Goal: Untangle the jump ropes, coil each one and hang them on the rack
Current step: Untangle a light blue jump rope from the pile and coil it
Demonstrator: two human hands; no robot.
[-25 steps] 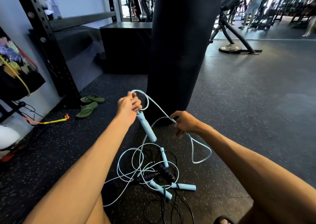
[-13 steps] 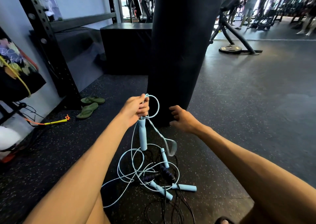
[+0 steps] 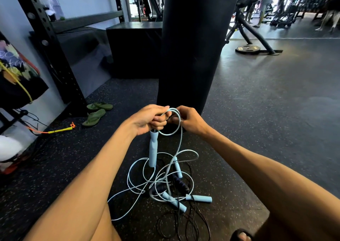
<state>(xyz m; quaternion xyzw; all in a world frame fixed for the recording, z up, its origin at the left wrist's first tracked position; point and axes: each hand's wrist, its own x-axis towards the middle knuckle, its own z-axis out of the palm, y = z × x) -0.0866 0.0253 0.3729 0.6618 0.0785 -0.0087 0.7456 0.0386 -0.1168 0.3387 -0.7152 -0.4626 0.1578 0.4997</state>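
We hold both forearms stretched forward and slightly down, meeting just in front of the black punching bag (image 3: 198,44). Our left hand (image 3: 147,119) is turned palm inward, its fingers (image 3: 159,122) clenched around a strand of the light blue jump rope (image 3: 179,128) at the top of one blue handle (image 3: 153,148), which hangs straight down from that fist, clear of the floor. Our right hand (image 3: 189,120) sits just beside the left, nearly touching it, knuckles up, with its fingers pinching the same light blue cord where a small loop arcs between the two hands. From that loop the cord drops to the tangled pile (image 3: 165,182) on the speckled rubber floor (image 3: 257,112), on the near side of the punching bag, directly beneath our hands. In the pile, pale blue loops cross over a black rope (image 3: 184,224) and dark handles (image 3: 179,182); three more blue handles (image 3: 199,198) lie among them. To the left of the bag a pair of green flip-flops (image 3: 95,113) lies on the floor beside the black perforated rack upright (image 3: 49,44), and a yellow-handled rope (image 3: 58,130) trails farther left of them.
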